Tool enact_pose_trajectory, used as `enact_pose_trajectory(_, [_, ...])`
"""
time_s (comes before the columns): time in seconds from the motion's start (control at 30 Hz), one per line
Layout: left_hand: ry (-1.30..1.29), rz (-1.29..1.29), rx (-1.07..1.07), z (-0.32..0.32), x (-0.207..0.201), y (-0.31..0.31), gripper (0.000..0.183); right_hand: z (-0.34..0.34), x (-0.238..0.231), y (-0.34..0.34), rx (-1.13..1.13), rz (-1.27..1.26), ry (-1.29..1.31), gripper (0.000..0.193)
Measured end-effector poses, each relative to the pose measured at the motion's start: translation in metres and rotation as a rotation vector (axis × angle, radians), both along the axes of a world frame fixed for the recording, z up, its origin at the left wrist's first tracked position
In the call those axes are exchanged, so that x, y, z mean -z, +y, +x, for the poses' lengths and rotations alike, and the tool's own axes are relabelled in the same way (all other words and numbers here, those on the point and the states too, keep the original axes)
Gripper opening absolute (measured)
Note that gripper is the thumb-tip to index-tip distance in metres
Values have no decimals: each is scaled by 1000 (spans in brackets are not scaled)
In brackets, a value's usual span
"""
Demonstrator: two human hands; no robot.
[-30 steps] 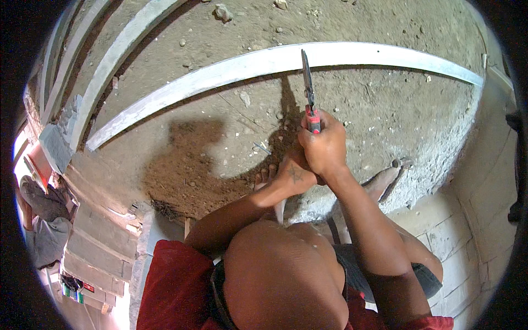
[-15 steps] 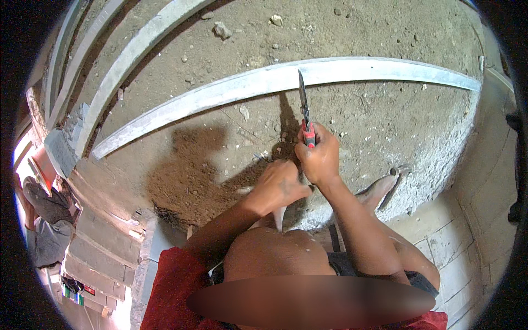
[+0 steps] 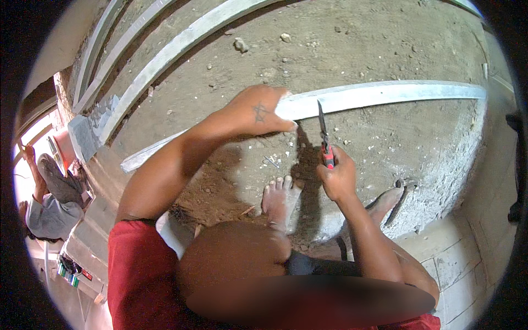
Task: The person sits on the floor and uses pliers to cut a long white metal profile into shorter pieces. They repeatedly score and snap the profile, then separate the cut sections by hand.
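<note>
A long pale metal profile (image 3: pixel 379 97) lies on the dirt floor, bowed by the lens. My left hand (image 3: pixel 256 113) reaches across it near its middle, thumb on the near edge and fingers at the far edge, gripping it. In my right hand (image 3: pixel 338 175) is a knife-like tool (image 3: pixel 323 124) with a long dark blade and a red and black handle. Its tip rests against or just over the profile, to the right of my left hand; whether it touches is unclear.
Several more pale profiles (image 3: pixel 159 60) lie at the far left, near a grey block (image 3: pixel 82 137). Stones (image 3: pixel 240 45) dot the dirt. My bare foot (image 3: pixel 280 201) stands close by. Another person's leg (image 3: pixel 49 214) shows at the left, and a block wall (image 3: pixel 456 258) at the lower right.
My left hand has moved from beside my right hand out to the profile and taken hold of it. My right hand stays on the tool, appearing slightly lower and farther right as the view shifted.
</note>
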State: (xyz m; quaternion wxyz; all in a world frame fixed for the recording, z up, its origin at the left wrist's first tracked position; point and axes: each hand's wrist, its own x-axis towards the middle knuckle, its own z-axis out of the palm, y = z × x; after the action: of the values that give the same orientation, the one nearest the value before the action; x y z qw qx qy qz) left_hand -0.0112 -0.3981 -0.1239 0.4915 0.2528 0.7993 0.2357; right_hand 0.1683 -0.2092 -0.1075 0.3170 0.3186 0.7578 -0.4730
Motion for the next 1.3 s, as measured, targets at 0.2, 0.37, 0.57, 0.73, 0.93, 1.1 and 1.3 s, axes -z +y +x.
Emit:
enact_pose_trajectory(0.2, [219, -29, -25, 10, -4, -1, 51, 1, 1, 16, -169, 3, -48, 39])
enact_pose_trajectory(0.37, [284, -101, -87, 4, 6, -6, 56, 33, 4, 10, -39, -313, -128, 45])
enact_pose_trajectory(0.57, [347, -100, -104, 14, 4, -6, 61, 32, -3, 20, -52, -286, -16, 38])
enact_pose_trajectory(0.73, [352, -81, -133, 30, 3, -1, 62, 19, -4, 26, -107, -202, -92, 34])
enact_pose_trajectory(0.93, [334, -124, -163, 39, 6, 6, 71, 25, 0, 26, 2, -206, -38, 31])
enact_pose_trajectory(1.1, [387, -112, -179, 39, 11, 11, 71, 21, 4, 35, -182, -109, -113, 32])
enact_pose_trajectory(1.3, [383, -142, -189, 41, 16, 9, 82, 11, 0, 38, -227, -98, -153, 33])
